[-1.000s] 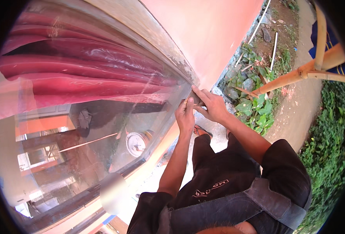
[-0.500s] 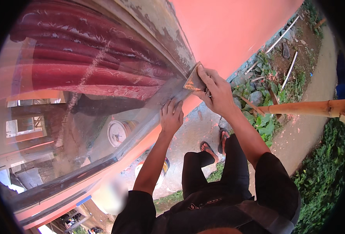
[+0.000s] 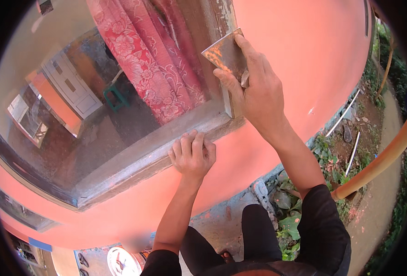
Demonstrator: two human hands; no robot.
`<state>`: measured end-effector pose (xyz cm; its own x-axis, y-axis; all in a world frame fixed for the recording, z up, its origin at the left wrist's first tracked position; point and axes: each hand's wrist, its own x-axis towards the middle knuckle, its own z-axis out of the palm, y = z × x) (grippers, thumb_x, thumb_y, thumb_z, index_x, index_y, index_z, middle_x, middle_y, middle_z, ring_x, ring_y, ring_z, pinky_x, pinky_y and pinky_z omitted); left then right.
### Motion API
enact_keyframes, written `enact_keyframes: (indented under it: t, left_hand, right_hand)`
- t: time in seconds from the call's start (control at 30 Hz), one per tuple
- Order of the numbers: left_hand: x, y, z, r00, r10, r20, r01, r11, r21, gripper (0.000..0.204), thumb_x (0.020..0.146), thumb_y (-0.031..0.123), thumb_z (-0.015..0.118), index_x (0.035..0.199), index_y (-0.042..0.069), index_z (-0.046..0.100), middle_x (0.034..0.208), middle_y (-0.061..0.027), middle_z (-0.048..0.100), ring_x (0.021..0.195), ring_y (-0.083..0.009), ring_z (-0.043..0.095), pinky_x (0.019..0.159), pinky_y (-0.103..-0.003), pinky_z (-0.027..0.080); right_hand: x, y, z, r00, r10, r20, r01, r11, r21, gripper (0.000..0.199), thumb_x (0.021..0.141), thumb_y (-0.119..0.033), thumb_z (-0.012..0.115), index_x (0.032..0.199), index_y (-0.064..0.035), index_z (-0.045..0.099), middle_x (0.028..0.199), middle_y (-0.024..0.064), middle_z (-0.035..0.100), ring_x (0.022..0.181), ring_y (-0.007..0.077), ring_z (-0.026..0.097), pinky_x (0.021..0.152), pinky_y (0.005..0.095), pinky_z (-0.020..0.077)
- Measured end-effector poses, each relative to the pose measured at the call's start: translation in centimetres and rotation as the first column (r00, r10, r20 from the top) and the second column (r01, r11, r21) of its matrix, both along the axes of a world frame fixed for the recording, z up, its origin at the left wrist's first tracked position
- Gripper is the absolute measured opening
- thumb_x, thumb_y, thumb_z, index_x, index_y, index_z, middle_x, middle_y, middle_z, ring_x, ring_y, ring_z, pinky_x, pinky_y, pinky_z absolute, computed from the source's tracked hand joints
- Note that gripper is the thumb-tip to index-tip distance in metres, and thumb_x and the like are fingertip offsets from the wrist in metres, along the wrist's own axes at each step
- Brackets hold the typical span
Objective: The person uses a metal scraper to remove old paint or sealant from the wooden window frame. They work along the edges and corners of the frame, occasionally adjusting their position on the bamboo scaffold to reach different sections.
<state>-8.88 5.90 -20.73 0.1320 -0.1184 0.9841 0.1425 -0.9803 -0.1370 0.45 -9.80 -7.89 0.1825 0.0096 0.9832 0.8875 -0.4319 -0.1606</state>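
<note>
My right hand (image 3: 264, 89) grips a wide putty knife (image 3: 225, 54), its thumb and fingers on either side of the rust-stained metal blade. The blade is at the upright side of the worn window frame (image 3: 226, 16); whether its edge touches the wood I cannot tell. Lower and to the left, my left hand (image 3: 193, 155) rests with bent fingers over the window sill (image 3: 134, 171), which is grey and scuffed. Behind the glass hangs a red floral curtain (image 3: 132, 57).
Salmon-pink wall (image 3: 300, 55) surrounds the window. Below stands a bucket with a white round top (image 3: 122, 262). A bamboo pole (image 3: 373, 165) slants in at the right, near leafy plants (image 3: 290, 225), stones and thin white pipes (image 3: 343, 112). Within the glass shows a green stool (image 3: 115, 97).
My view has tilted up toward the window. The putty knife has moved from the frame's lower corner up along its upright side. My left hand's fingers, flatter before, are now curled at the sill.
</note>
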Motion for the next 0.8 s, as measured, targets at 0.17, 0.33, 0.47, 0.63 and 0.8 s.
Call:
enact_keyframes:
  t: [0.17,0.33,0.47,0.63,0.8]
  left_hand:
    - [0.7,-0.2,0.3,0.998,0.006,0.057,-0.005,1.000,-0.016,0.017,0.074,0.013,0.067,0.091,0.012,0.065,0.087,-0.0031,0.064,0.074,-0.0232,0.057,0.068,-0.037,0.038]
    - [-0.5,-0.8,0.4,0.999,0.023,0.035,-0.020,0.998,-0.066,0.016,0.074,0.011,0.068,0.090,0.011,0.062,0.087,-0.0045,0.061,0.077,-0.0247,0.056,0.071,-0.038,0.039]
    - [-0.5,-0.7,0.0,0.999,0.023,0.037,-0.020,0.997,-0.073,0.016,0.074,0.010,0.068,0.089,0.011,0.062,0.086,-0.0048,0.061,0.076,-0.0252,0.056,0.071,-0.038,0.040]
    - [-0.5,-0.7,0.1,0.997,-0.036,0.066,0.040,0.997,-0.062,0.016,0.075,0.010,0.068,0.090,0.011,0.062,0.085,-0.0049,0.060,0.076,-0.0251,0.055,0.072,-0.038,0.040]
    - [-0.4,-0.5,0.1,0.999,-0.016,0.046,0.019,0.998,-0.067,0.016,0.075,0.010,0.068,0.091,0.011,0.063,0.086,-0.0047,0.061,0.077,-0.0252,0.055,0.072,-0.038,0.040]
  right_hand:
    - [0.8,0.3,2.2,0.984,-0.169,-0.048,0.164,0.981,-0.100,0.073,0.093,-0.049,0.068,0.148,-0.0045,0.049,0.081,0.0084,0.058,0.060,0.0188,0.059,0.054,0.0339,0.0502]
    - [0.5,0.8,3.6,0.981,-0.177,-0.083,0.165,0.977,-0.132,0.073,0.095,-0.051,0.064,0.149,-0.0043,0.048,0.080,0.0082,0.058,0.059,0.0196,0.059,0.052,0.0357,0.0499]
    - [0.0,0.9,3.6,0.988,-0.128,-0.089,0.117,0.986,-0.115,0.073,0.096,-0.051,0.063,0.149,-0.0039,0.048,0.081,0.0089,0.059,0.060,0.0209,0.060,0.052,0.0368,0.0502]
    - [0.1,1.1,4.8,0.991,-0.100,-0.093,0.091,0.991,-0.096,0.075,0.096,-0.055,0.060,0.147,-0.0013,0.047,0.083,0.0117,0.060,0.062,0.0246,0.063,0.053,0.0389,0.0518]
    - [0.2,1.4,4.8,0.991,-0.085,-0.099,0.080,0.996,-0.050,0.072,0.095,-0.054,0.063,0.145,-0.0032,0.053,0.078,0.0102,0.059,0.064,0.0209,0.059,0.056,0.0365,0.0485]
